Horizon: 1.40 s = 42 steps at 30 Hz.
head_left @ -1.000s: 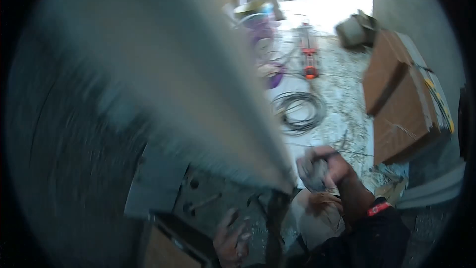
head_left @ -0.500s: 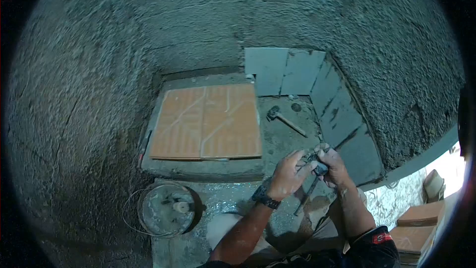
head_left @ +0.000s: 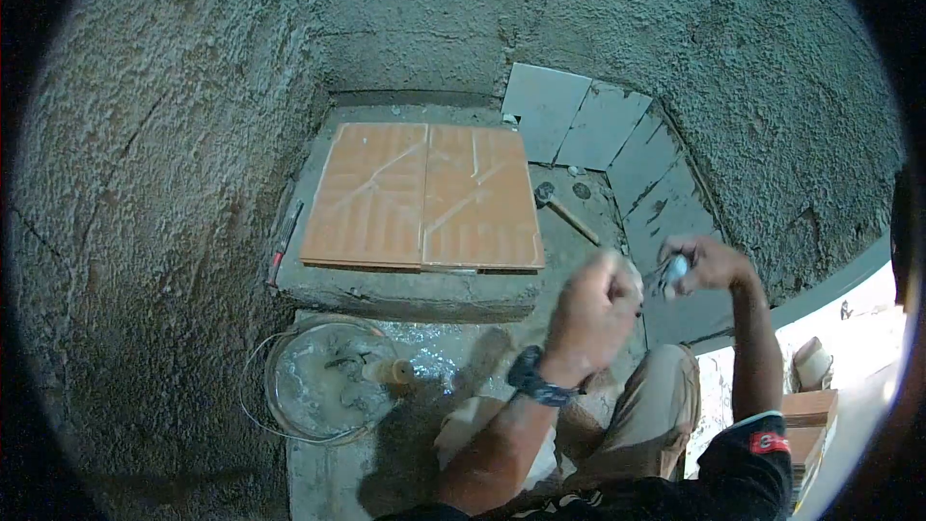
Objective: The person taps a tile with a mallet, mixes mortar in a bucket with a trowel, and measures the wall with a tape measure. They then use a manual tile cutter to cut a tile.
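Observation:
My left hand (head_left: 590, 314) is raised in front of me, closed and blurred by motion; whatever its fingers hold is hidden. To its right my right hand (head_left: 712, 265) curls around a small pale-blue object (head_left: 678, 268), whose exact kind I cannot make out. Thin dark bits show between the two hands, which are apart. Beyond them a hammer (head_left: 569, 215) with a wooden handle lies on the rough floor. Pale wall tiles (head_left: 603, 125) line the corner behind it.
Orange-brown tiles (head_left: 376, 198) rest on a concrete step (head_left: 405, 294) to the left. A bucket (head_left: 280, 396) holds murky water and a wooden-handled tool (head_left: 386, 370). A red-and-black tool (head_left: 282, 249) lies beside the step. More tiles (head_left: 808, 408) are stacked at right.
My hands have moved apart and upward, the right one farther right. A long dark rod that hung below them no longer shows. The view has shifted, so the bucket and tiles sit higher.

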Motion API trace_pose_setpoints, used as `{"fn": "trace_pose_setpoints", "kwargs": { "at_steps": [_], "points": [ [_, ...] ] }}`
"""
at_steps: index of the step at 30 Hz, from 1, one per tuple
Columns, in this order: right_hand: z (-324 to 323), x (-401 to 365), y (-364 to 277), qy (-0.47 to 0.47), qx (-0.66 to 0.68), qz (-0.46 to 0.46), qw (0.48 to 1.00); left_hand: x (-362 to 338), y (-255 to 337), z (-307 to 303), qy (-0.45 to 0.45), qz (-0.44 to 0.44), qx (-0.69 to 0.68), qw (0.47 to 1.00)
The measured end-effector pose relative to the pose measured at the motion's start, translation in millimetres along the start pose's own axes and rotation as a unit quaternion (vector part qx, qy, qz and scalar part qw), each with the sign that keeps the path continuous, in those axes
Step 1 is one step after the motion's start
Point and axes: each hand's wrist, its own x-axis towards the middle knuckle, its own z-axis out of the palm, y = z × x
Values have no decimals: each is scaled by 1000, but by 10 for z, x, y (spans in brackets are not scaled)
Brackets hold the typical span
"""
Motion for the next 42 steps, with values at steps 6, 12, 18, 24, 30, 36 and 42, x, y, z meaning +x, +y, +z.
{"fn": "trace_pose_setpoints", "kwargs": {
  "at_steps": [6,12,18,24,30,36,42],
  "points": [
    [-203,38,209,58,45,58,996,-83,186,-504,122,89,-11,988],
    [561,595,-484,-12,115,-138,984,-161,90,-223,44,-51,269,961],
    [928,1178,-663,-100,153,-159,970,-267,-171,-637,202,-26,278,939],
    [1248,1641,-637,-122,81,-412,899,-387,-82,-847,283,-22,262,922],
    [1084,2086,-688,-181,36,-418,890,-365,0,-1059,313,-13,338,888],
    [475,2581,423,-229,273,-161,920,-231,297,-1210,504,41,153,849],
    [736,2570,1366,-193,43,-171,965,789,-66,-1057,362,-71,238,898]
  ]
}}
